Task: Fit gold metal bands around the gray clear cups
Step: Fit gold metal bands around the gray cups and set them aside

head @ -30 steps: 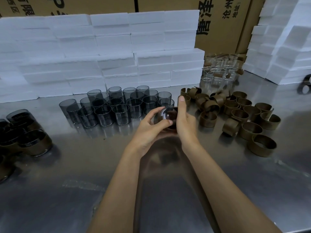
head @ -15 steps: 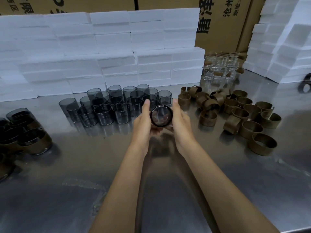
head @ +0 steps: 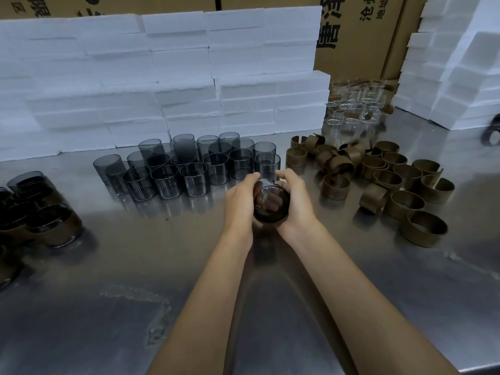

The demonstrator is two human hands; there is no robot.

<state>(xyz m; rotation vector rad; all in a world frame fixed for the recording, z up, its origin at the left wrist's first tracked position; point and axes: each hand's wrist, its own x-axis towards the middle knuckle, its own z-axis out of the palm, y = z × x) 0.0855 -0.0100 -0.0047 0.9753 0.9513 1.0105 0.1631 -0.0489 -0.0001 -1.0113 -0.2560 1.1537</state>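
Both hands are wrapped around one gray cup (head: 271, 204), left hand (head: 240, 197) on one side and right hand (head: 295, 197) on the other, fingers curled over the far end. It's held just above the steel desk (head: 270, 307), open end facing the person. Can't really tell if a band's on it. Plain gray cups (head: 189, 169) are clustered behind, loose gold bands (head: 392, 182) piled to the right, banded cups (head: 40, 220) far left.

Bare table (head: 270, 307) near side: free passage. Cups (head: 189, 169) block far left, bands (head: 384, 180) right, foam (head: 189, 77) behind.
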